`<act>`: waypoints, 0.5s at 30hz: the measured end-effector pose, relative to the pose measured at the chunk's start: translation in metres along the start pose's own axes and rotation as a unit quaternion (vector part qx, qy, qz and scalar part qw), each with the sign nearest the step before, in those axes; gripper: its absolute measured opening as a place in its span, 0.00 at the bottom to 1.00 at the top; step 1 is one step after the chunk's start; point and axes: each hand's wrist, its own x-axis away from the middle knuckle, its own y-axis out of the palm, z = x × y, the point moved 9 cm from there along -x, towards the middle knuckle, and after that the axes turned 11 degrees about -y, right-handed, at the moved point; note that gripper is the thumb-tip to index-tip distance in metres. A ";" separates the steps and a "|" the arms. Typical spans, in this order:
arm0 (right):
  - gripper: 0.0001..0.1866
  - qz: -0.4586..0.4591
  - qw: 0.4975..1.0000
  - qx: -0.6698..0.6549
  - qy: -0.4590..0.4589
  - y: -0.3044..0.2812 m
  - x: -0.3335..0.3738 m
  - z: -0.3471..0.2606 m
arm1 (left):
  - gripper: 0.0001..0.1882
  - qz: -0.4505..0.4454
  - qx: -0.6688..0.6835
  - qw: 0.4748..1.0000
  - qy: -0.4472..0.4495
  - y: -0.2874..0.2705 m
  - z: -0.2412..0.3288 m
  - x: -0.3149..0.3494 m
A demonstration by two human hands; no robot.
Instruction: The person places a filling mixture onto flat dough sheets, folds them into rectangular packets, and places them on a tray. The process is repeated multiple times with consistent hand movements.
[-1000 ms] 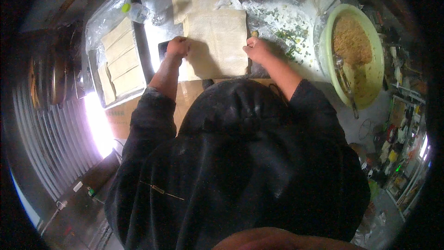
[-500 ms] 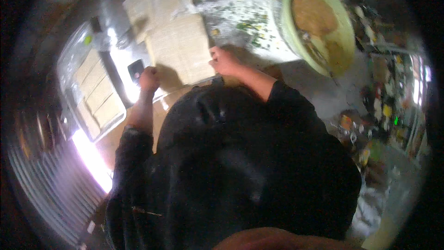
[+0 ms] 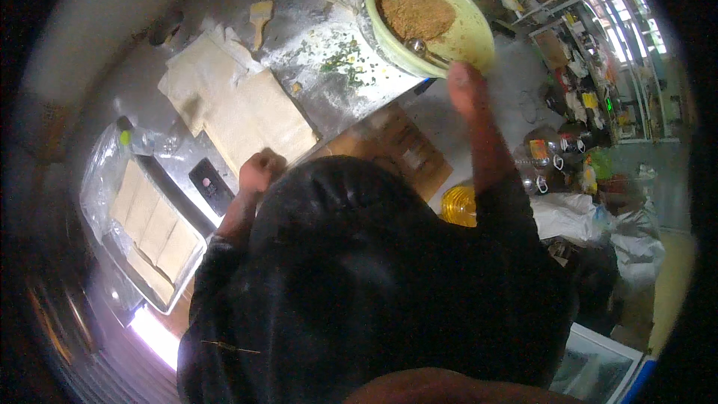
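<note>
A stack of pale, thin dough sheets (image 3: pixel 258 120) lies on the work table. At its near edge is my left hand (image 3: pixel 259 170), its fingers curled; whether they grip the sheet is hidden. My right hand (image 3: pixel 467 90) reaches out to the near rim of a large pale green bowl (image 3: pixel 482 37), its fingers closed around the handle end of a metal spoon (image 3: pixel 416 46). Brown, mashed filling (image 3: pixel 419 11) is heaped in the bowl, with the spoon's head beside it.
Left of the sheets lie a black phone (image 3: pixel 211 185) and a tray (image 3: pixel 196 254) of cut dough pieces. Beyond are a brush (image 3: pixel 259 21) and white flour with chopped greens (image 3: pixel 348 60). A cardboard box (image 3: pixel 411 142) and a yellow oil bottle (image 3: pixel 458 206) are below the table edge.
My right hand has left the sheet's right edge and gone over to the bowl and spoon. My left hand stays by the sheet. The whole view has turned toward the right.
</note>
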 end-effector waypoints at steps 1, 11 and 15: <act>0.15 0.001 0.993 0.112 -0.024 -0.010 0.002 0.012 | 0.19 0.004 0.000 0.999 -0.050 -0.003 -0.002 0.001; 0.19 -0.164 0.962 0.120 0.183 0.017 0.012 0.116 | 0.19 0.008 -0.094 0.995 0.010 -0.009 -0.014 -0.013; 0.14 -0.183 0.968 0.109 0.133 0.039 0.004 0.139 | 0.16 0.039 -0.064 0.997 0.013 -0.013 -0.005 -0.006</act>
